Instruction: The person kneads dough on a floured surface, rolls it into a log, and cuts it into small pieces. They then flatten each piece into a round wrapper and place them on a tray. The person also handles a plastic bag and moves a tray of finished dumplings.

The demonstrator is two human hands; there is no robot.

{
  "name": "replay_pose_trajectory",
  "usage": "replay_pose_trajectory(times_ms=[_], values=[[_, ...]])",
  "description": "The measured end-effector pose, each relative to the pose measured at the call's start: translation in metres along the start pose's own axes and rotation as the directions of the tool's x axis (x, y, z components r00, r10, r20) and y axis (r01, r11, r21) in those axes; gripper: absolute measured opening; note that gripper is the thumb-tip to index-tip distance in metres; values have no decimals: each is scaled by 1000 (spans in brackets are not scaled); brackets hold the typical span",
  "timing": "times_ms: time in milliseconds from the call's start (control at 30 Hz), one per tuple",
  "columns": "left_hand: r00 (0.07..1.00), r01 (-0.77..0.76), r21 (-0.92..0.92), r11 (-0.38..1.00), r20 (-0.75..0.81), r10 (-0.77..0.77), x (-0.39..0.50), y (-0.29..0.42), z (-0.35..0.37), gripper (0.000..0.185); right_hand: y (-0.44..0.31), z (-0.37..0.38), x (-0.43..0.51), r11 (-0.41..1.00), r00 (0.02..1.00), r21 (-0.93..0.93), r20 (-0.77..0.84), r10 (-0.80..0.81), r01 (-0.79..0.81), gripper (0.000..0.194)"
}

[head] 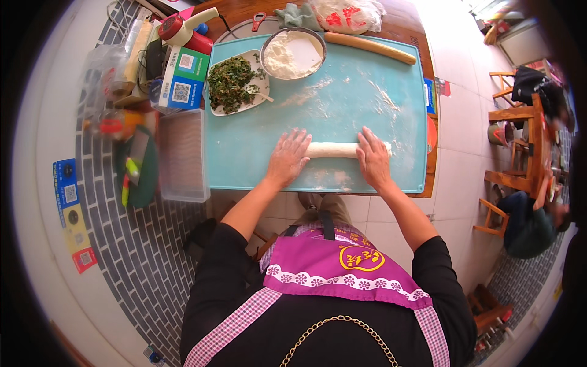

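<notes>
A thick log of pale dough [332, 150] lies crosswise near the front edge of a light blue mat [247, 169]. Flat on its left end rests my left hand [289, 158], fingers spread. My right hand [372, 158] lies over the part near its right end, a short tip showing beyond it. Above them, flour is smeared on the mat. A metal bowl of flour [285, 57] with a white piece inside stands at the back. To its left is a white plate [262, 89] of chopped green filling with a spoon [260, 93]. A wooden rolling pin [370, 47] lies at the back right.
A clear plastic container [182, 158] adjoins the mat's left side. Boxes, a red-and-cream device [183, 27] and printed code cards [185, 78] stand at the back left. A plastic bag [346, 16] lies behind the mat. At far right, a person [527, 229] sits near wooden furniture.
</notes>
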State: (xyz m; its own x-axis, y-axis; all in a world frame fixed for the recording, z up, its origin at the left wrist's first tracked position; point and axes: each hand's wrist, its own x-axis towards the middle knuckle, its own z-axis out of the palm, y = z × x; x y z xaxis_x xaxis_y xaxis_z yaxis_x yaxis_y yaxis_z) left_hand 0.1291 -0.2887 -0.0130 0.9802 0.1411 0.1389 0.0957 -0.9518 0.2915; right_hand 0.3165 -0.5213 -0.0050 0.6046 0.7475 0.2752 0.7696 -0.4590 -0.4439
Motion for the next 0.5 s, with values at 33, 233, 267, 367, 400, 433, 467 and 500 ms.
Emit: replay_pose_trajectory(times_ms=[33,233,267,367,400,433,467,500], values=[[1000,2,-31,1000,4,-2,5,-4,2,64,2,4,14,994,995,62,46,90,-93,35],[996,-24,-110,994,-89,15,4,-8,9,57,8,24,65,962,979,197,102,174,-192,15],[996,-1,-126,992,-94,-11,3,-8,10,56,9,27,66,970,982,174,114,153,-171,13],[995,21,-143,989,-98,-36,3,-9,12,52,15,35,67,997,994,68,105,17,-24,9],[994,22,-141,990,-104,-37,4,-10,13,51,18,38,67,999,996,17,75,-42,41,8],[993,18,-150,989,-111,-35,5,-10,14,52,21,39,68,998,994,20,94,-58,57,8],[992,18,-157,987,-119,-37,5,-11,14,52,22,40,69,997,993,17,93,-72,71,8],[990,18,-166,986,-136,-41,5,-11,14,53,22,39,70,994,990,25,89,-108,106,9]])
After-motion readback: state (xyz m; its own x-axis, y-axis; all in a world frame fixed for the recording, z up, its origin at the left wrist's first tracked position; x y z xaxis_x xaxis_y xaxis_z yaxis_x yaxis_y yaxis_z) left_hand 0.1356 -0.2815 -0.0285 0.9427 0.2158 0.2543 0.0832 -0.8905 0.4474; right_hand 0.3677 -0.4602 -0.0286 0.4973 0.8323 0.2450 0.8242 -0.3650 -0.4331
